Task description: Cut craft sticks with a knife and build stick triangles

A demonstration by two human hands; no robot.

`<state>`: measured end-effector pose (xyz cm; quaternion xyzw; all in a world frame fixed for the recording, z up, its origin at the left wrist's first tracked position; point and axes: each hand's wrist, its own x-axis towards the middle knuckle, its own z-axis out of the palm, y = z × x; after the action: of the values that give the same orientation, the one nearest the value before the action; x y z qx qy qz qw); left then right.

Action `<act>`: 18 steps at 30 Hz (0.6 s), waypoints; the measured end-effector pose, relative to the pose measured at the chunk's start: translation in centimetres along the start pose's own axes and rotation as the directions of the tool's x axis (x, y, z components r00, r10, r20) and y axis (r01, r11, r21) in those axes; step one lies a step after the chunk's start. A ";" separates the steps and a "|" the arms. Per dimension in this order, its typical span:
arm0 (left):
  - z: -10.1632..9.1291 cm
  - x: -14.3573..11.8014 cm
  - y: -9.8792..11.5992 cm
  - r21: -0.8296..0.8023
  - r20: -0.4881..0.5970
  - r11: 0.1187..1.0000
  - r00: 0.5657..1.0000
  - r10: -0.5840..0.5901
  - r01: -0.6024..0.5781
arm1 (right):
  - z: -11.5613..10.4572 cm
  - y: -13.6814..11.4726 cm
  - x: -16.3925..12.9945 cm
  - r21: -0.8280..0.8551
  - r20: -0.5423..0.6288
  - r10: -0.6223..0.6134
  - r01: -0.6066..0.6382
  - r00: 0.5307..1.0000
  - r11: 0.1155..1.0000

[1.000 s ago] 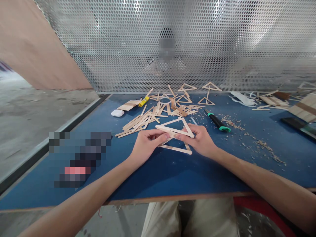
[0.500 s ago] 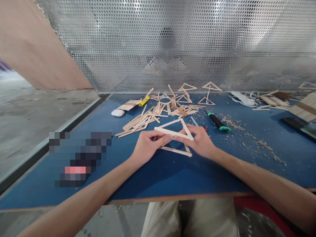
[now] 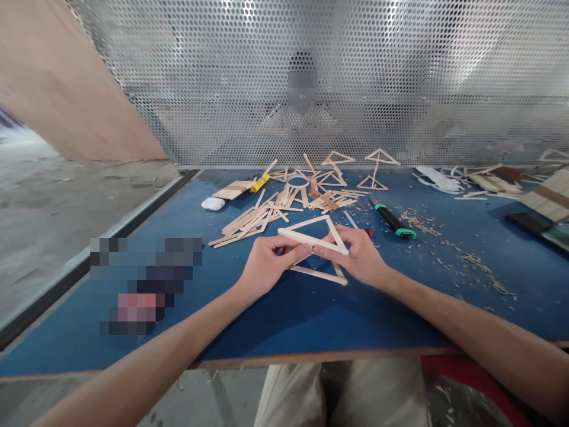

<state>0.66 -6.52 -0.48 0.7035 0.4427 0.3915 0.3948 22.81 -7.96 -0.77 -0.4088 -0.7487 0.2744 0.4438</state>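
A: In the head view, what were the hands doing?

B: The left hand (image 3: 267,264) and the right hand (image 3: 361,256) were both closed in a narrow pinch on a stick triangle (image 3: 316,232), held between them just above the blue table (image 3: 288,314). A second stick frame (image 3: 320,273) sat under it, its low edge showing between the wrists.

A: Any change from a second earlier?

B: Little. The upper triangle had sat a touch further right and now lay squarer over the lower one; the hands had scarcely shifted. I judged the two frames were being lined up, not yet let go.

A: And around the hands?

B: Beyond the fingertips lay a pile of loose sticks (image 3: 262,214), with finished triangles (image 3: 376,169) further off by the mesh screen (image 3: 311,77). A green-ended knife (image 3: 393,222) lay just beyond the right hand, wood shavings (image 3: 480,270) out to its right. A white case (image 3: 213,203) and a yellow glue tube (image 3: 258,182) lay beyond the left hand.
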 end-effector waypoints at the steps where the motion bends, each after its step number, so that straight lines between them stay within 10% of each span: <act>1: 0.0 0.0 0.0 0.000 -0.003 1.000 1.000 0.002 -0.002 | 0.0 0.0 0.0 0.000 -0.001 -0.001 0.001 1.000 1.000; 18: -0.4 -0.1 0.0 -0.155 -0.023 0.988 1.000 0.016 -0.019 | -0.4 0.1 0.0 -0.025 -0.032 0.044 -0.045 0.999 0.999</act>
<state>0.23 -6.52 -0.37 0.6701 0.4089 0.4360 0.4401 23.19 -7.85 -0.67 -0.4353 -0.7358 0.2683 0.4439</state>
